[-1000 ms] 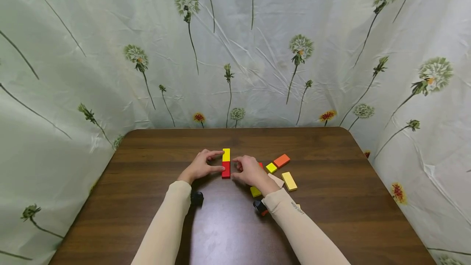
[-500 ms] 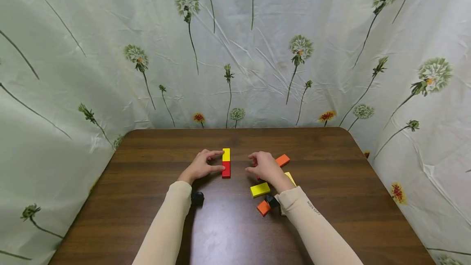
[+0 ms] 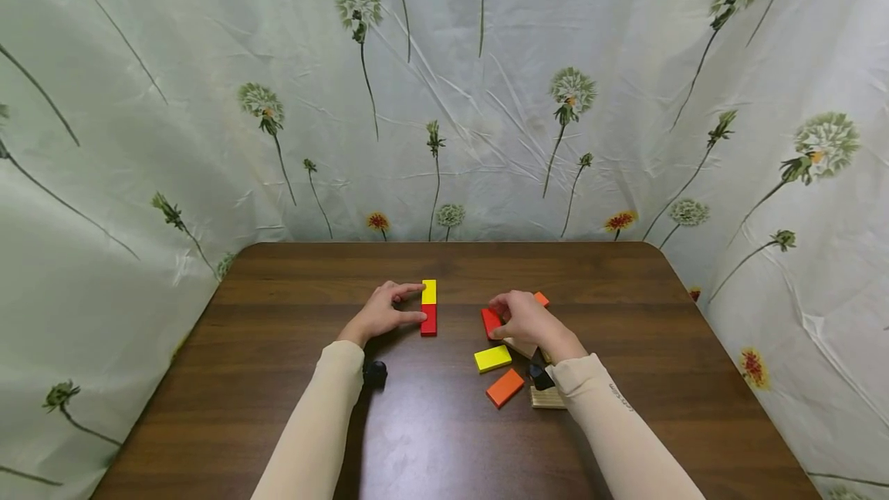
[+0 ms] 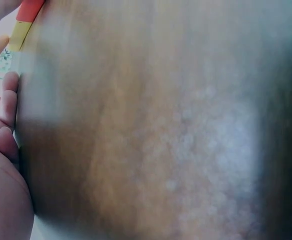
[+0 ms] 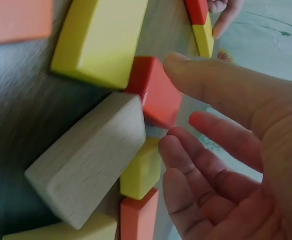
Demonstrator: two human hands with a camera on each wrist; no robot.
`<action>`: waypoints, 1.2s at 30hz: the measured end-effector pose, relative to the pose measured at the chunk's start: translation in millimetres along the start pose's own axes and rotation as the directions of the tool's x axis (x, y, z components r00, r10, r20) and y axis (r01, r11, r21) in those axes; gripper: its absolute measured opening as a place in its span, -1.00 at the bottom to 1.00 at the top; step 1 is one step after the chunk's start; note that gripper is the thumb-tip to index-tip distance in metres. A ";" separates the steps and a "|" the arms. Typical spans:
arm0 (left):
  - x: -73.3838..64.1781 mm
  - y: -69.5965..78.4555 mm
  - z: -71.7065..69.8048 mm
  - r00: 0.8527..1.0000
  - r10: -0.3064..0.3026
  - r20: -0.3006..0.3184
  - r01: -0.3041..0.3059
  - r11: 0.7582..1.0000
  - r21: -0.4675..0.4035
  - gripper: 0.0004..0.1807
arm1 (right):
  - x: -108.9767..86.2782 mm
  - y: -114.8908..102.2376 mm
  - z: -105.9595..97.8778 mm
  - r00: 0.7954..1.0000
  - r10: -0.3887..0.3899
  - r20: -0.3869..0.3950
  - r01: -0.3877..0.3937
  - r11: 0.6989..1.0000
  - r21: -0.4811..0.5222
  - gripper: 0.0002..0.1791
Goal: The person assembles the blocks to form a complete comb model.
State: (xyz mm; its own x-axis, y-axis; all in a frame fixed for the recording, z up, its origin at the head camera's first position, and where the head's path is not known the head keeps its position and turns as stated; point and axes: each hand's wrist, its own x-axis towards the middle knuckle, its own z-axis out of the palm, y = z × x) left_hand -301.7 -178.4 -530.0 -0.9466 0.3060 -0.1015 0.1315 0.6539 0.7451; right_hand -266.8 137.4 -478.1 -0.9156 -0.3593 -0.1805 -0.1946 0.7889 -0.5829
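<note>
In the head view a yellow block (image 3: 429,292) and a red block (image 3: 429,321) lie end to end in a line on the brown table. The left hand (image 3: 380,313) is at their left side, index fingertip at the yellow block and thumb tip at the red one. Over a second red block (image 3: 490,322) hovers the right hand (image 3: 531,321), thumb and fingers spread. The right wrist view shows its thumb beside that red block (image 5: 161,95), fingers relaxed and holding nothing. A plain wooden block (image 5: 93,155) lies below, partly covered by the hand in the head view.
Near the right hand lie a yellow block (image 3: 493,359), an orange block (image 3: 505,388) and a wooden block (image 3: 547,397) under the wrist. Another orange block (image 3: 542,299) shows behind the hand. A floral curtain (image 3: 486,99) hangs beyond the wooden table (image 3: 312,268).
The right hand has moved right, away from the red and yellow pair, to above the second red block. The left hand has stayed at the pair.
</note>
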 end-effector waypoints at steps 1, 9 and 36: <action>0.1 0.4 -0.1 1.000 -0.003 -0.001 0.003 1.000 -0.002 -0.30 | -0.4 1.1 0.1 1.000 -0.004 0.002 0.004 1.000 -0.007 -0.39; 0.4 1.1 -0.6 1.000 -0.015 -0.001 0.015 1.000 -0.009 -0.30 | -0.8 5.1 3.0 1.000 0.007 -0.004 -0.007 1.000 -0.030 -0.40; 1.0 0.5 0.2 1.000 0.004 -0.002 -0.004 1.000 -0.006 -0.30 | 7.6 -4.0 13.8 0.998 0.025 -0.054 -0.030 0.995 -0.093 -0.41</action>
State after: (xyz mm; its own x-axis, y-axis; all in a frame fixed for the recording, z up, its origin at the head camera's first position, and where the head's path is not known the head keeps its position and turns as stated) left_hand -302.5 -177.7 -529.9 -0.9467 0.3069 -0.0976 0.1330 0.6486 0.7494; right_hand -268.1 124.7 -488.1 -0.9379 -0.3120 -0.1515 -0.1991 0.8421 -0.5011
